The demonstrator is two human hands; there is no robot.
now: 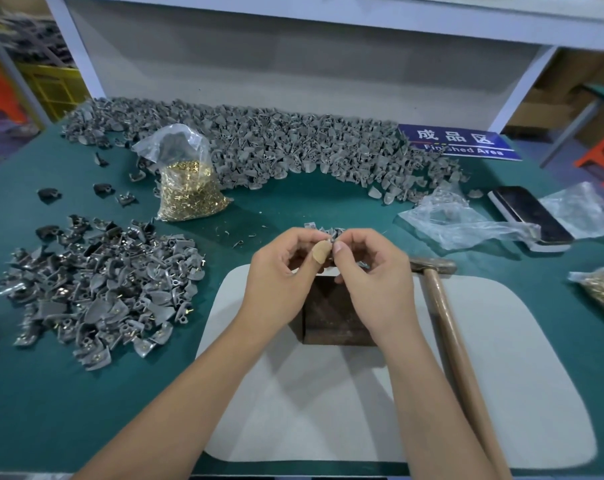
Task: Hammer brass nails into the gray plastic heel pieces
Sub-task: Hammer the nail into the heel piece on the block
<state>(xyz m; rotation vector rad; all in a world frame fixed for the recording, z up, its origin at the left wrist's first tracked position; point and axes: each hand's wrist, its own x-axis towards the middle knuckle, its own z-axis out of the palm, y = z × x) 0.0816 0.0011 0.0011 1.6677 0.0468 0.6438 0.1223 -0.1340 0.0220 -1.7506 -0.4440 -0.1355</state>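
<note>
Two forearms reach in over the pale mat (501,375), and both hands meet just above the dark block (331,317). The left hand (279,271) and right hand (373,271) curl their fingers (338,251) round a small gray heel piece (333,237); looks like a nail being seated, though it's hidden. Next up, judging by the layout: piece onto the block, then the hammer (442,299), lying idle just right.

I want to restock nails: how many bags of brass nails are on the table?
2: one bag of brass nails standing at back left, one bag at the right edge, cut off by the frame. Others may lie outside view.
</note>
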